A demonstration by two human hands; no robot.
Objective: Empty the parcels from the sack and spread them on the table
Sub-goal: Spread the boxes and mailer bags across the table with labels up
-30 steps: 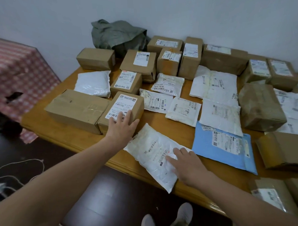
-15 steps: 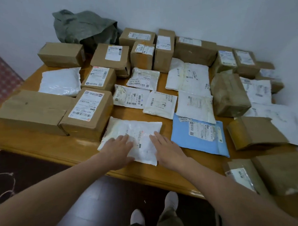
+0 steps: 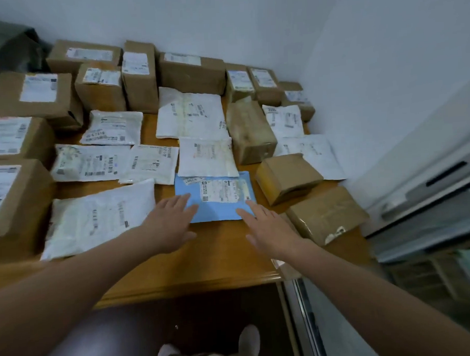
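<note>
Head view, white mailer (image 3: 113, 128), label (image 3: 98, 134) reading 67610

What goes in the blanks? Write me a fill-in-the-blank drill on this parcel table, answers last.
1. The left hand and right hand both reach a mailer coloured ___.
2. Beside it, on the left hand's side, lies a large poly bag coloured ___.
3. The boxes in the back row are brown ___.
4. The parcels lie on a table made of ___.

Missing words: blue; white; cardboard; wood.
</note>
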